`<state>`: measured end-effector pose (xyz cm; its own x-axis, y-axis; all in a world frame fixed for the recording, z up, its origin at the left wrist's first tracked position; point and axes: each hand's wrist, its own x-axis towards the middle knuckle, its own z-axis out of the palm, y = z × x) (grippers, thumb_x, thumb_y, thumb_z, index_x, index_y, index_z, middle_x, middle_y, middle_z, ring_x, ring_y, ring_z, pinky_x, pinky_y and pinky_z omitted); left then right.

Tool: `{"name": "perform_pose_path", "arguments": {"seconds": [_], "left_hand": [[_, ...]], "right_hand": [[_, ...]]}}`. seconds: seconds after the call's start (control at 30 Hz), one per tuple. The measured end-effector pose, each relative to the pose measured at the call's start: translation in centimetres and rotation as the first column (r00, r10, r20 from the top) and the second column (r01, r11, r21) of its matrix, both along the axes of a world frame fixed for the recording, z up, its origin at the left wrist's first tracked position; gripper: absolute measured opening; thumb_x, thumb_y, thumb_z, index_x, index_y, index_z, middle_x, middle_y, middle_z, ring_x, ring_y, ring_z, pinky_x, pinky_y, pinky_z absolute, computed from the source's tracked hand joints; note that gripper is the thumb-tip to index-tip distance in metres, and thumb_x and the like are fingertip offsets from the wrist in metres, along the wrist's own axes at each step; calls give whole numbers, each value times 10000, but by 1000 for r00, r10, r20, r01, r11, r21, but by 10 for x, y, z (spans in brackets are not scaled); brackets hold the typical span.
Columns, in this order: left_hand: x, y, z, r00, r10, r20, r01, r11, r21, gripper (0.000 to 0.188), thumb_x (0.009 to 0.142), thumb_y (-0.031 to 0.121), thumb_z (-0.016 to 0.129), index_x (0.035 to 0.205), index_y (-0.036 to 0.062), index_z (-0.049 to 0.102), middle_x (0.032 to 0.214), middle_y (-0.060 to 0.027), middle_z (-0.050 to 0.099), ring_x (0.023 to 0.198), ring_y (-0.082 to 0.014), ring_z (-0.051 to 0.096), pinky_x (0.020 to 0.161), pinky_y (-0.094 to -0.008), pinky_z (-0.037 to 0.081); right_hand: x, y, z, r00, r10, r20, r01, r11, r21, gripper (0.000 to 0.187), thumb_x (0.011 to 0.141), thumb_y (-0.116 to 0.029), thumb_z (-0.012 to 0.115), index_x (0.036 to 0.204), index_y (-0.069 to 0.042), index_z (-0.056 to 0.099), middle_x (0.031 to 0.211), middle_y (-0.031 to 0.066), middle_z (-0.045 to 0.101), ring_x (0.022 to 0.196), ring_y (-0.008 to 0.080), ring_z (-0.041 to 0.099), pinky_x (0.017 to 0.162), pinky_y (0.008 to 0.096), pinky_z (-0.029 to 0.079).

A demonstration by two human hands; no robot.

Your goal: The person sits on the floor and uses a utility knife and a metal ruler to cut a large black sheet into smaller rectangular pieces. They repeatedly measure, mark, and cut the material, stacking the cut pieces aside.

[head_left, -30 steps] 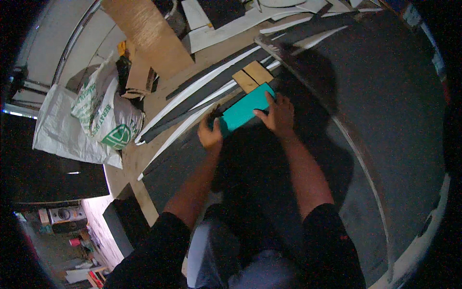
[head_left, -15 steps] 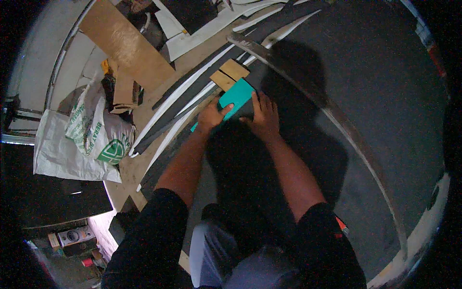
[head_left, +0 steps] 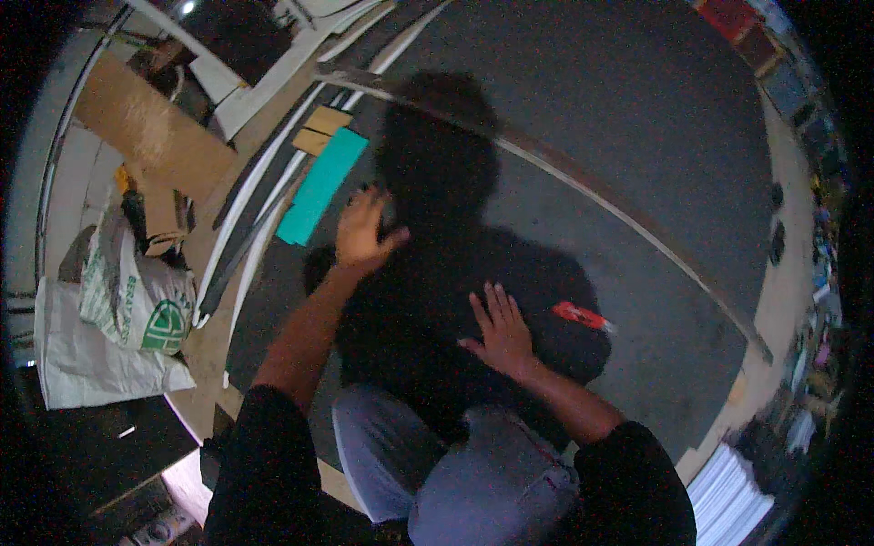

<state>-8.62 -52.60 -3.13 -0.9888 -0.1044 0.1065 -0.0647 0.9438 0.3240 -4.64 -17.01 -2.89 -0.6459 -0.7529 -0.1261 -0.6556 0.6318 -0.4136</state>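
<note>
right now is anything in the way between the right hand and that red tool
Nothing visible: only the dark sheet, in shadow, shows between the right hand and the red tool to its right. The long bar lies beyond both.

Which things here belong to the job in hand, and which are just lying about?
Probably in use:
dark sheet
teal piece near the left hand
red object right of the right hand
long bar across the sheet, perhaps

Probably just lying about:
white sack with green print
brown board at left
white stack at lower right
</note>
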Motion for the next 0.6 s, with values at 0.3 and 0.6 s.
{"name": "perform_pose_path", "arguments": {"seconds": [0.3,0.6], "left_hand": [[127,171,8,799,-475,370,580,772,-260,885,899,427,727,1645,284,272,1728,-133,166,1592,-394,138,1206,-712,183],[138,186,-21,915,-341,216,397,857,-328,732,1008,193,540,1657,306,222,1722,-149,178,1536,-513,222,1118,-793,267]], "right_hand": [[109,212,-9,936,-208,-282,293,906,305,903,848,-278,787,1621,-183,331,1639,272,292,1536,464,260,1211,620,269],[128,244,-37,876,-377,-302,440,880,178,770,925,-12,535,1630,-225,311,1654,268,268,1547,473,231,1222,643,223]]}}
